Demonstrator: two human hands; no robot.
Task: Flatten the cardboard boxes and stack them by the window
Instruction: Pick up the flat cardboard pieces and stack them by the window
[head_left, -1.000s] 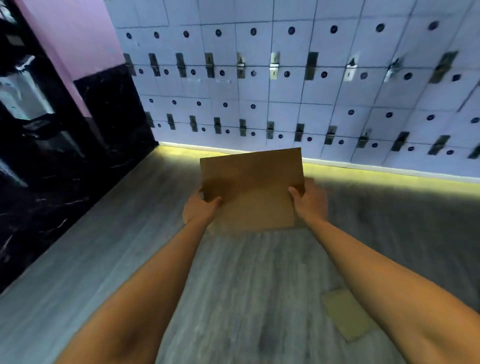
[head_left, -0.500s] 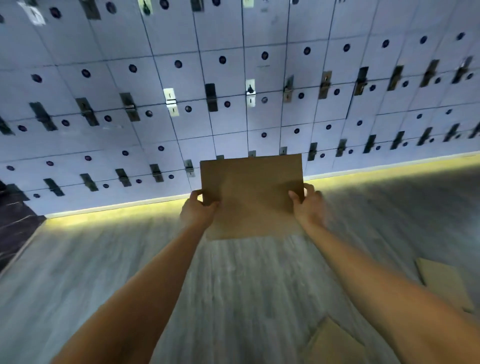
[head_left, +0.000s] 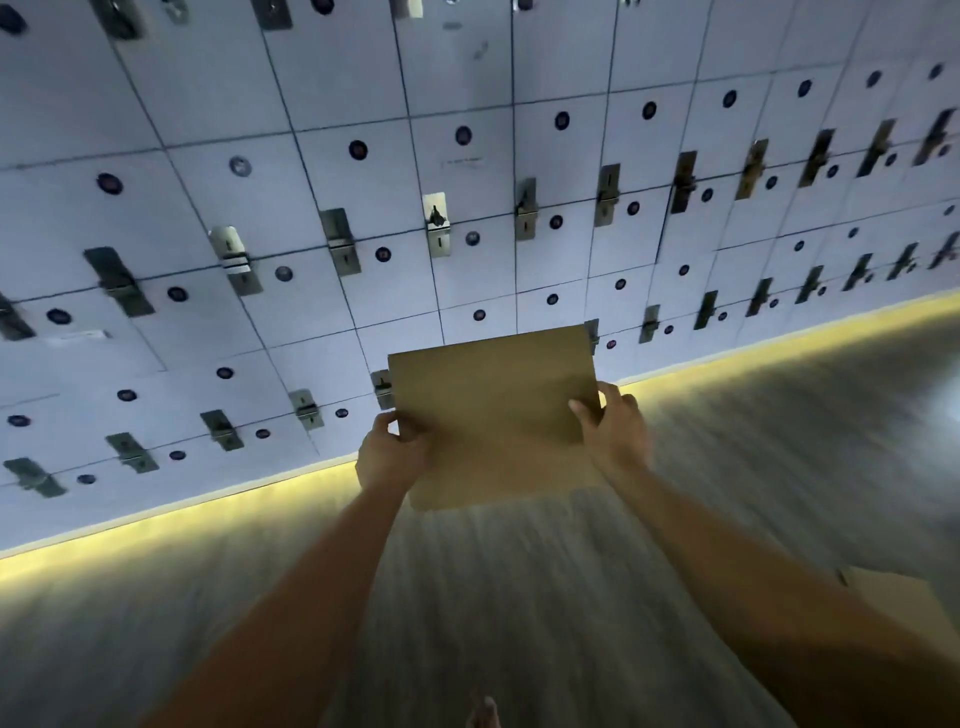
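A flattened brown cardboard box (head_left: 493, 415) is held out in front of me, above the floor, at arm's length. My left hand (head_left: 389, 457) grips its left edge, thumb on top. My right hand (head_left: 615, 431) grips its right edge, thumb lying across the front face. Another piece of cardboard (head_left: 893, 597) lies on the floor at the lower right, partly hidden behind my right forearm. No window is in view.
A wall of pale locker doors (head_left: 467, 208) with dark round locks and metal latches fills the upper half. A yellow light strip (head_left: 208, 514) runs along its base. Grey wood-grain floor (head_left: 519, 597) spreads below. A foot tip (head_left: 483, 712) shows at the bottom edge.
My view has swung right and closer to the lockers; the black wall at left has left the frame. Both hands keep the same hold on the flattened box.
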